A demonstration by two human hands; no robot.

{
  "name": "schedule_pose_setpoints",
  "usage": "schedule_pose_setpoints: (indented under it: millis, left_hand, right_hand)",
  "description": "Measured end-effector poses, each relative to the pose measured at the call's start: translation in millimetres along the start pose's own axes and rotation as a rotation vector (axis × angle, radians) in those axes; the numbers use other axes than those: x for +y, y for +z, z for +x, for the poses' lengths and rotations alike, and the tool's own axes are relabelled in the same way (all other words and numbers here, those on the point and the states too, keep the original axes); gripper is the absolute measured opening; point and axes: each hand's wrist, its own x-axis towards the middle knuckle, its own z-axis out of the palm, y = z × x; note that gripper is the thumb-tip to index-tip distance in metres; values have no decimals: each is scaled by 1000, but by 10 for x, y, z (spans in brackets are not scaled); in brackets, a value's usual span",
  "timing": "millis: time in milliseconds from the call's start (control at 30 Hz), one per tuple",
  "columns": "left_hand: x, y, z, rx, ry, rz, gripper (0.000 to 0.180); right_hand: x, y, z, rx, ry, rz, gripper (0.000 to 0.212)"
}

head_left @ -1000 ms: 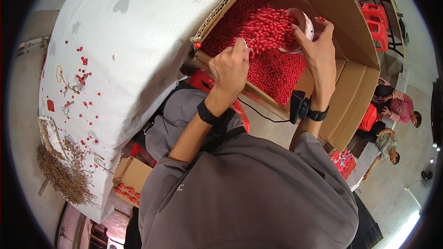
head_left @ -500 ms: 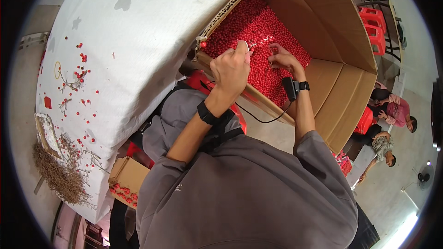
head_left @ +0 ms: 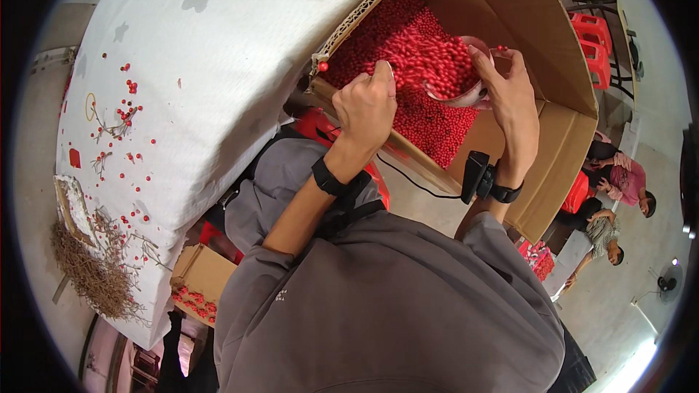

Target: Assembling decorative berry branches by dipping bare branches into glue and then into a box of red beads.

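Gripping a pale tub (head_left: 473, 94) with our right hand (head_left: 510, 80), we hold it tilted, its mouth toward our left, among the red berries (head_left: 437, 127) heaped inside the cardboard box (head_left: 502, 7). Our left hand (head_left: 364, 110) is curled closed beside the box's near edge, and we cannot tell whether it holds anything. That near wall stands between our body and the heap, and a black cable (head_left: 415, 185) hangs in front of it. On our left, a white-covered surface (head_left: 218, 65) carries scattered berries and a pile of twigs (head_left: 91, 269); a small carton (head_left: 207, 271) sits just beside it. Away to our right are red stools (head_left: 595, 47), two people (head_left: 625, 178) and a fan (head_left: 666, 284)
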Motion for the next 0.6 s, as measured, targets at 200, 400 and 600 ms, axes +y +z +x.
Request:
schedule_pose_setpoints:
  millis: [200,400,600]
  left_hand:
    - [48,73,11,-12,32,-58,31]
    - [-27,4,-42,-32,18,-93,20]
    - [-2,44,-30,-50,22,-62,19]
  right_hand:
    - [507,35,353,158,35,-189,67]
    - [1458,524,1008,-69,60,-186,69]
    - [1808,1064,1080,-492,18,52,62]
